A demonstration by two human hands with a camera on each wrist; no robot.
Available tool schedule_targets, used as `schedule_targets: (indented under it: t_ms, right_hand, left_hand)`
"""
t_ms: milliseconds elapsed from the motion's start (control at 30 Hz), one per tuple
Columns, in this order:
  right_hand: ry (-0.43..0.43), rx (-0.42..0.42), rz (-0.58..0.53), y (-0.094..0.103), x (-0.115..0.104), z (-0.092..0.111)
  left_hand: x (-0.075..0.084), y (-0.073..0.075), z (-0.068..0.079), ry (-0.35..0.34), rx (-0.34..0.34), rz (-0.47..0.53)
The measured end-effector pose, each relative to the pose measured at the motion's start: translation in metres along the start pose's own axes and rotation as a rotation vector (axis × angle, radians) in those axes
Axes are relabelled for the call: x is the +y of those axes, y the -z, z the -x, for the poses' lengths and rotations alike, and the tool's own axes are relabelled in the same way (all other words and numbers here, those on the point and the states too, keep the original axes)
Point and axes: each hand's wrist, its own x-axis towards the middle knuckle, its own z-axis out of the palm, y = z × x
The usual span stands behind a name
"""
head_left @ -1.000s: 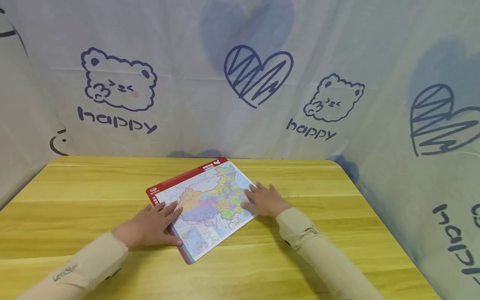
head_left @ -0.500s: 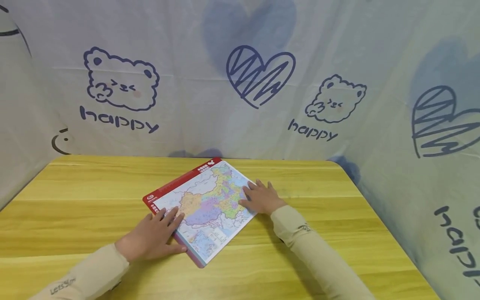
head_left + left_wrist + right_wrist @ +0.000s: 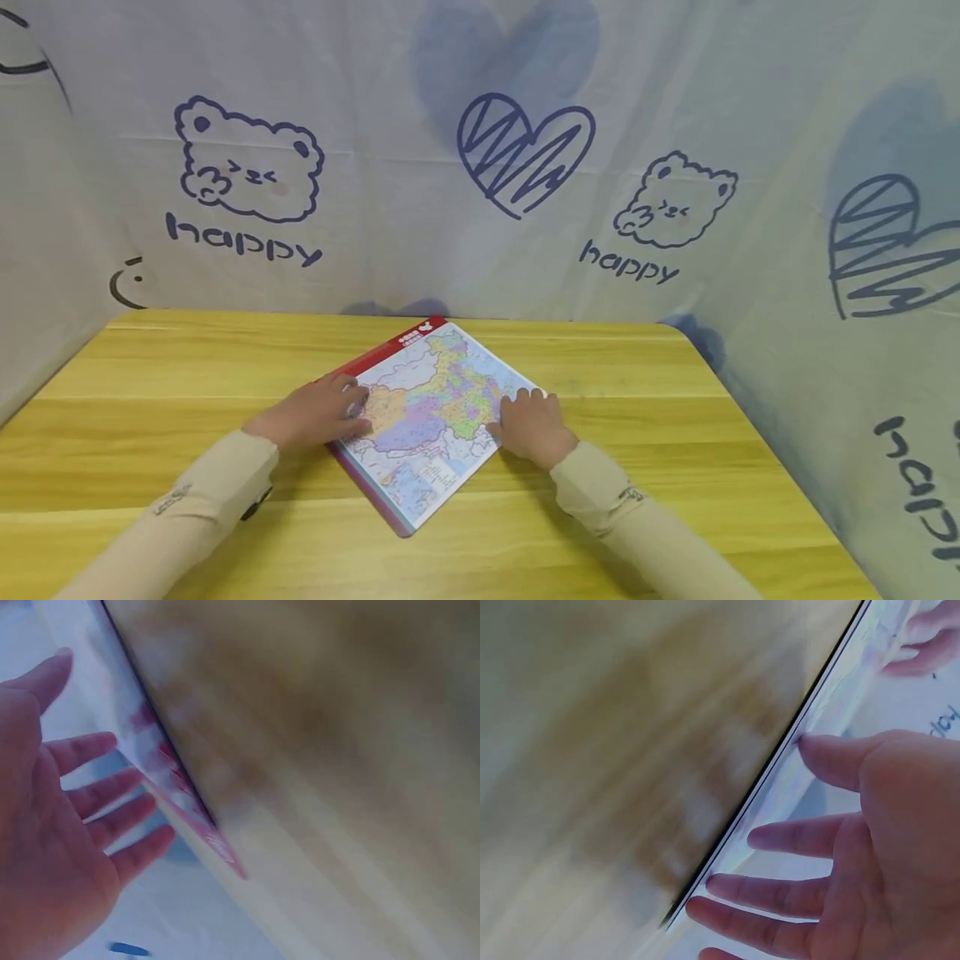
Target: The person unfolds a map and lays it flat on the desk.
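A thin rectangular map board [image 3: 420, 417] with a red border strip lies at an angle on the wooden table. Its face carries a colourful map of China. My left hand [image 3: 318, 412] is over its left corner, hiding that corner, with fingertips on the printed face. At the right edge, my right hand [image 3: 534, 425] has bent knuckles and its fingertips at the board. In the left wrist view, the left hand's fingers [image 3: 112, 791] are spread beside the board's red-edged corner. The right wrist view has the right hand's fingertips [image 3: 759, 837] along the board's edge, loosely extended.
The yellow wood-grain table [image 3: 652, 467] reaches back to a pale cloth backdrop [image 3: 390, 208] printed with bears, hearts and writing. More of the cloth hangs along the left and right sides. The board's far corner is near the table's back edge.
The board has turned slightly counterclockwise, its near corner shifting right. My left hand has moved up along the board's left side to the corner. My right hand's fingers have bent more.
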Motion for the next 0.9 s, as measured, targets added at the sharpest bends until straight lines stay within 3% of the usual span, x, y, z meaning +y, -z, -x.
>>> schedule_targets:
  t_ms: [167, 467, 667, 900]
  right_hand:
    - [0.002, -0.008, -0.029, 0.000, -0.004, 0.013]
    - [-0.015, -0.061, -0.103, -0.002, -0.001, 0.015]
    - [-0.008, -0.109, -0.138, -0.003, 0.007, 0.015]
    - [-0.002, -0.158, -0.191, -0.010, 0.022, 0.007]
  left_hand:
    - [-0.017, 0.000, -0.018, 0.055, -0.033, 0.073]
    - [-0.020, 0.003, -0.037, 0.127, -0.074, 0.136]
    - [-0.029, 0.004, -0.036, 0.093, -0.048, 0.164]
    - [-0.036, 0.003, -0.027, 0.087, -0.089, 0.205]
